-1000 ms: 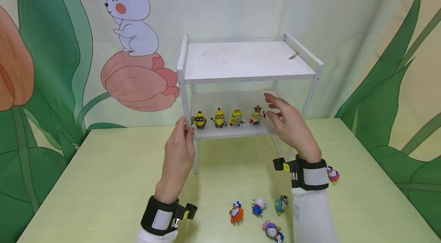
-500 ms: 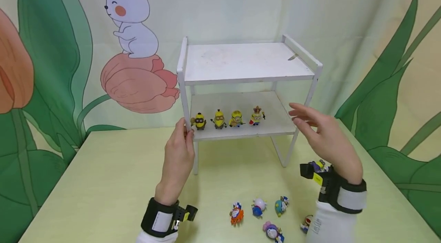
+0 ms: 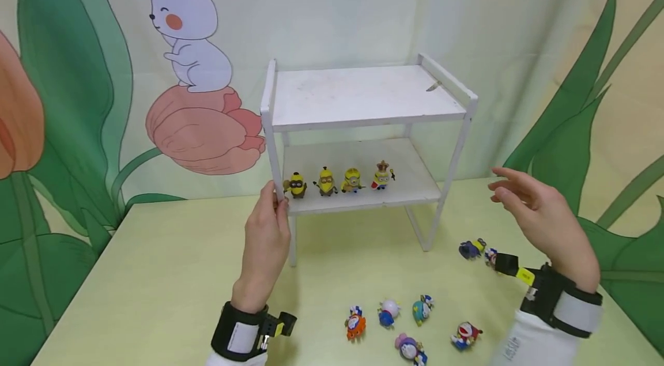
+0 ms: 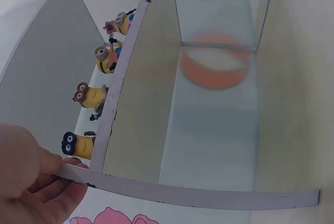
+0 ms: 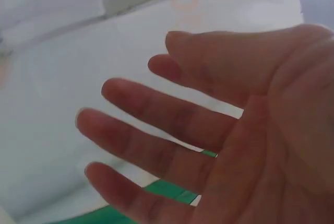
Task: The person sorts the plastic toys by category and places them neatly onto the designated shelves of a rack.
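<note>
My left hand (image 3: pixel 263 245) grips the front left leg of a white two-tier shelf (image 3: pixel 363 92); in the left wrist view the thumb and fingers (image 4: pixel 62 198) wrap that leg. On the lower tier, four-in-a-row style, several yellow Minion figures stand upright: one with dark goggles (image 3: pixel 297 185) nearest the left hand, a banana-suited one (image 3: pixel 325 181), one with a guitar-like item (image 3: pixel 352 180), and a crowned one (image 3: pixel 382 176) at the right. Over the table, right of the shelf, my right hand (image 3: pixel 544 216) hovers with relaxed, spread fingers (image 5: pixel 146 109) and holds nothing.
Several small figures lie on the table in front: an orange one (image 3: pixel 355 324), a white-and-blue one (image 3: pixel 388 313), a teal one (image 3: pixel 422 309), a purple one (image 3: pixel 410 347) and a red one (image 3: pixel 466 336). A purple-and-yellow figure (image 3: pixel 472 248) lies right of the shelf.
My right hand has moved away from the crowned figure to the right, past the shelf's side. My left hand still holds the shelf leg; the figures on the tier stay put.
</note>
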`<state>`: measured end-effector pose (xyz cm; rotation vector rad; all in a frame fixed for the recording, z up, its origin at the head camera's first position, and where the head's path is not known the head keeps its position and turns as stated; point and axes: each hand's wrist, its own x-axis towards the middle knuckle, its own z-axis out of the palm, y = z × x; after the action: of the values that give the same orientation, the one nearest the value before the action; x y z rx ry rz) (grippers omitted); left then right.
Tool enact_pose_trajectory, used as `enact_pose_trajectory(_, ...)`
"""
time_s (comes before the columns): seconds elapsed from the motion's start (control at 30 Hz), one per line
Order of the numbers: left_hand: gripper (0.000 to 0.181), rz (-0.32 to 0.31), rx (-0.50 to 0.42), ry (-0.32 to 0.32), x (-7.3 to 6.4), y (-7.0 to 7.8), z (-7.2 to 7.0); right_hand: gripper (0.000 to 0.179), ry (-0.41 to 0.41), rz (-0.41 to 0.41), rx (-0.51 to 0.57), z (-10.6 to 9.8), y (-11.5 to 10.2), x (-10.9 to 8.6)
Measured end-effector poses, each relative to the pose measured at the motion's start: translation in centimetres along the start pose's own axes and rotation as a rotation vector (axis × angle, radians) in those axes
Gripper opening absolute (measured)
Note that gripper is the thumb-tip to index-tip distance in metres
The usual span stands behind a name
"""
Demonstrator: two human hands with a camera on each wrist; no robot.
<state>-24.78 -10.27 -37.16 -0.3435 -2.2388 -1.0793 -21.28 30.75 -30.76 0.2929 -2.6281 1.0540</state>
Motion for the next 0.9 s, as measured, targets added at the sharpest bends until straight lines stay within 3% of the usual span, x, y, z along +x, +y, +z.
enact_pose_trajectory(0.23,0.029,0.006,0.006,0.012,0.0,-0.2,0.0,0.057,-0.17,0.179,0.022,0.2,3.5,0.5)
enact_pose_trajectory(0.43,0.028,0.009,0.006,0.014,0.0,-0.3,-0.1,0.061,-0.255,0.229,0.005,1.4,6.4,1.3)
enact_pose_trajectory(0.67,0.03,0.004,0.005,0.01,0.0,-0.3,0.0,0.061,-0.338,0.337,-0.102,3.1,9.3,2.1)
enact_pose_trajectory(0.9,0.031,0.005,0.0,0.004,0.0,-0.2,0.1,0.062,-0.418,0.408,-0.117,4.6,11.4,2.1)
